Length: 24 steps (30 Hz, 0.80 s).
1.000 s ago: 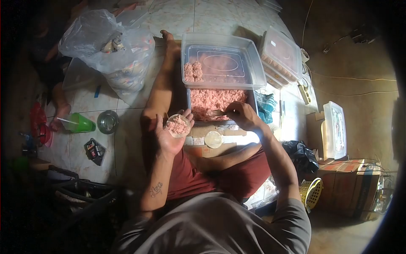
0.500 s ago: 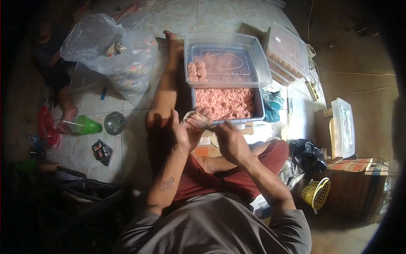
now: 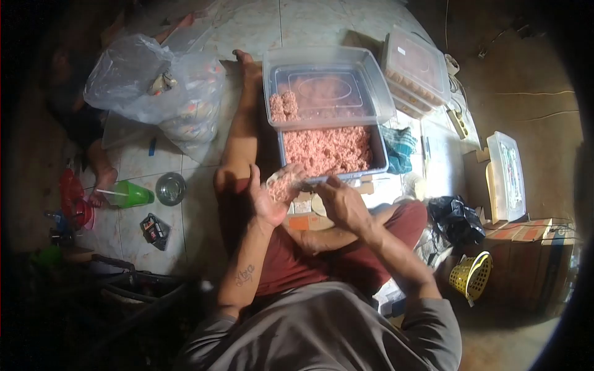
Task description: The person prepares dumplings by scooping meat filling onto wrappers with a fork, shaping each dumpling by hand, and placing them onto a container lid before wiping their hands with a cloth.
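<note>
On the upturned palm of my left hand [image 3: 270,204] rests a thin round wrapper bearing pink minced filling [image 3: 282,187]. My right hand [image 3: 341,203] is closed on a fork, whose tip is at the filling; its outline is partly blurred. Just beyond both hands sits a blue-rimmed tub of pink mince [image 3: 327,150]. A clear plastic container [image 3: 378,93] lies across the tub's far part, with clumps of mince [image 3: 283,107] in its left corner. Between my legs, a pale round wrapper [image 3: 318,205] on a cardboard box is partly hidden by my right hand.
A large plastic bag [image 3: 192,102], green cup [image 3: 137,194], glass dish [image 3: 171,188] and another person's foot [image 3: 105,179] are on the left. Right are stacked lidded containers [image 3: 416,71], a teal cloth [image 3: 399,148], black bag [image 3: 456,219], yellow basket [image 3: 471,277] and cardboard boxes [image 3: 526,266].
My right hand has come from the tub back toward me, bringing the fork to the filling on my left palm. My left hand has shifted slightly right.
</note>
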Available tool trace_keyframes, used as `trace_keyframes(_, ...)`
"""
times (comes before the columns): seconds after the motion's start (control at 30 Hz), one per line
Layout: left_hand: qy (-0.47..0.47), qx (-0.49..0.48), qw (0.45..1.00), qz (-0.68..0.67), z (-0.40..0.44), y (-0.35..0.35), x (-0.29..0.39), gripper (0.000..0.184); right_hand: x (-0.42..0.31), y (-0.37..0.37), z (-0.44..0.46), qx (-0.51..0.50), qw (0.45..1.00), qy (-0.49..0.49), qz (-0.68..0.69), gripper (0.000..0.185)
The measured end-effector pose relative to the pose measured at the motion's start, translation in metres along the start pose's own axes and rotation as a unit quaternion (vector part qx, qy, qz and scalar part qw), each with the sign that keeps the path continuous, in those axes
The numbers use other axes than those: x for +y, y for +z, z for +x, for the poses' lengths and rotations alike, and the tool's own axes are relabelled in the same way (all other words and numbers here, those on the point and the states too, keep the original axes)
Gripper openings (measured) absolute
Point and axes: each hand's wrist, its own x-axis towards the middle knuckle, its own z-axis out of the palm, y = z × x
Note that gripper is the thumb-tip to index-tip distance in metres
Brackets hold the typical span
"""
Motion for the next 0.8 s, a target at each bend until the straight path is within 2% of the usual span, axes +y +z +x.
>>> trace_keyframes(0.1, 0.014, 0.019, 0.999, 0.042, 0.0, -0.004, -0.004, 0.094, -0.047, -0.027, 0.001, 0.026, 0.988, 0.128, 0.081, 0.029)
trace_keyframes(0.13, -0.033, -0.059, 0.997, 0.033, 0.002, -0.008, -0.005, 0.09, -0.043, -0.021, -0.004, 0.03, 0.988, 0.131, 0.082, 0.029)
trace_keyframes(0.23, -0.028, -0.013, 0.998, 0.06, 0.013, -0.017, -0.007, 0.086, -0.027, -0.013, -0.007, 0.02, 0.987, 0.119, 0.103, 0.024)
trace_keyframes(0.3, -0.017, -0.014, 0.997, 0.076, 0.014, -0.015, -0.004, 0.083, -0.026, -0.024, -0.009, 0.095, 0.967, 0.14, 0.192, 0.02)
trace_keyframes(0.33, -0.004, 0.011, 0.988, 0.153, 0.012, -0.003, -0.005, 0.082, -0.026, -0.031, -0.007, 0.078, 0.941, 0.215, 0.249, 0.021)
trace_keyframes(0.37, 0.01, 0.036, 0.973, 0.228, 0.008, 0.008, -0.008, 0.081, -0.023, -0.029, -0.002, 0.08, 0.941, 0.215, 0.248, 0.021)
trace_keyframes(0.4, 0.005, 0.026, 0.957, 0.288, 0.0, 0.024, -0.011, 0.083, -0.019, -0.022, 0.005, 0.055, 0.919, 0.247, 0.302, 0.022)
trace_keyframes(0.43, 0.005, 0.026, 0.957, 0.289, -0.004, 0.028, -0.012, 0.083, -0.018, -0.02, 0.013, 0.03, 0.892, 0.277, 0.355, 0.024)
trace_keyframes(0.47, 0.006, -0.037, 0.955, 0.293, -0.006, 0.03, -0.011, 0.084, -0.016, -0.023, 0.017, -0.029, 0.839, 0.311, 0.445, 0.032)
trace_keyframes(0.5, 0.007, -0.102, 0.95, 0.297, -0.008, 0.035, -0.008, 0.085, -0.022, -0.032, 0.024, -0.027, 0.84, 0.308, 0.447, 0.032)
trace_keyframes(0.53, -0.033, -0.116, 0.949, 0.29, -0.023, 0.058, 0.007, 0.087, -0.032, -0.043, 0.027, -0.019, 0.794, 0.258, 0.55, 0.034)
trace_keyframes(0.57, -0.073, -0.155, 0.954, 0.244, -0.029, 0.067, 0.02, 0.07, -0.04, -0.051, 0.028, -0.011, 0.736, 0.206, 0.645, 0.037)
trace_keyframes(0.6, -0.024, -0.243, 0.865, 0.44, -0.027, 0.054, 0.029, 0.063, -0.039, -0.056, 0.032, -0.035, 0.768, 0.182, 0.612, 0.041)
trace_keyframes(0.63, 0.028, -0.319, 0.726, 0.609, -0.016, 0.034, 0.031, 0.06, -0.04, -0.064, 0.039, -0.033, 0.769, 0.182, 0.612, 0.041)
trace_keyframes(0.7, -0.022, -0.267, 0.771, 0.578, -0.006, -0.003, 0.017, 0.054, -0.044, -0.076, 0.051, -0.063, 0.878, 0.158, 0.447, 0.043)
trace_keyframes(0.73, 0.061, -0.228, 0.739, 0.631, -0.008, -0.008, 0.013, 0.049, -0.046, -0.073, 0.051, 0.001, 0.899, 0.163, 0.406, 0.045)
trace_keyframes(0.77, 0.145, -0.185, 0.698, 0.676, -0.007, -0.013, 0.012, 0.044, -0.043, -0.066, 0.046, 0.028, 0.881, 0.194, 0.431, 0.042)
trace_keyframes(0.8, 0.243, -0.192, 0.635, 0.708, -0.006, -0.009, 0.013, 0.041, -0.035, -0.057, 0.039, 0.055, 0.878, 0.196, 0.433, 0.039)
